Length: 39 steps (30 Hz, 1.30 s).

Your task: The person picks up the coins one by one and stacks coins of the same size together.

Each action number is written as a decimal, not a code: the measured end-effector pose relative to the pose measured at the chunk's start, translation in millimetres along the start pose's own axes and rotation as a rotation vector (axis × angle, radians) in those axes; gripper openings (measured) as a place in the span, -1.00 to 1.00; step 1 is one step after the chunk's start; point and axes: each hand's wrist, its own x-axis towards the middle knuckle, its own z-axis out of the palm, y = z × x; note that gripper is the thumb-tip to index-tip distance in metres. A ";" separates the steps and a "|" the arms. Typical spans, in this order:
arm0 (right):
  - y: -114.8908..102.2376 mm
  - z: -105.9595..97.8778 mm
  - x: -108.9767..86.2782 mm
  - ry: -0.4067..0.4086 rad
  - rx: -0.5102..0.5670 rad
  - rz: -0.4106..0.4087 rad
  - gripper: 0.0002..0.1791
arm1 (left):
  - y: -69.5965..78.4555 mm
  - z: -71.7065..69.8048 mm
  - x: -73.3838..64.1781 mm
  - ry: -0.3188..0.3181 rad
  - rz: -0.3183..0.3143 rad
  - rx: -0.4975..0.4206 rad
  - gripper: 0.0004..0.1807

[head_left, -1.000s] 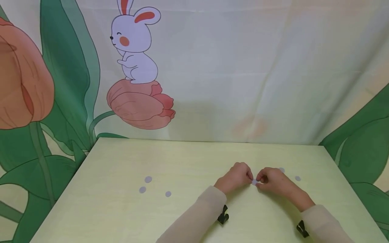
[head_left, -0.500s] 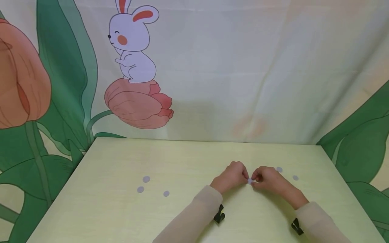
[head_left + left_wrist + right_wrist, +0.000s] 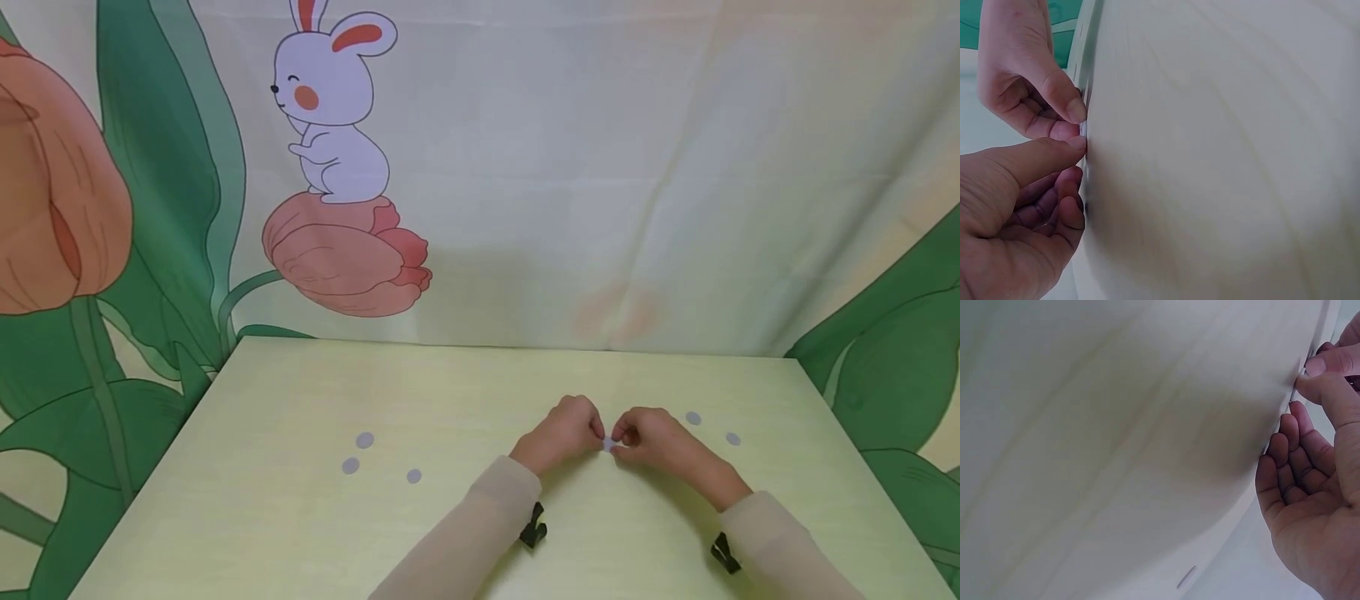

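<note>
In the head view, a small flat lavender disc [image 3: 608, 444] sits low at the table surface, right of centre. My left hand [image 3: 561, 435] pinches its left side, and my right hand [image 3: 660, 440] pinches its right side with thumb and fingers. Close up in the left wrist view, the thumb tips nearly meet at the pale edge of the disc [image 3: 1083, 129], and the fingers cover most of it. In the right wrist view my right hand [image 3: 1313, 481] has its other fingers loosely curled, and the fingertips hide the disc.
Two lavender discs lie right of the hands, a farther one [image 3: 693, 418] and a nearer one [image 3: 732, 439]. Three more discs [image 3: 364, 439] lie at the left. The pale yellow table [image 3: 300, 542] ends at a printed cloth backdrop [image 3: 525, 167].
Both hands, together with the disc between them, have shifted a little to the left over the table. The other discs stay put; the head view sways slightly.
</note>
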 end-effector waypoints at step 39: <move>-18.4 8.6 17.9 -0.030 -0.014 -0.089 -0.89 | -19.3 -14.4 -13.2 0.034 0.030 -0.013 -0.93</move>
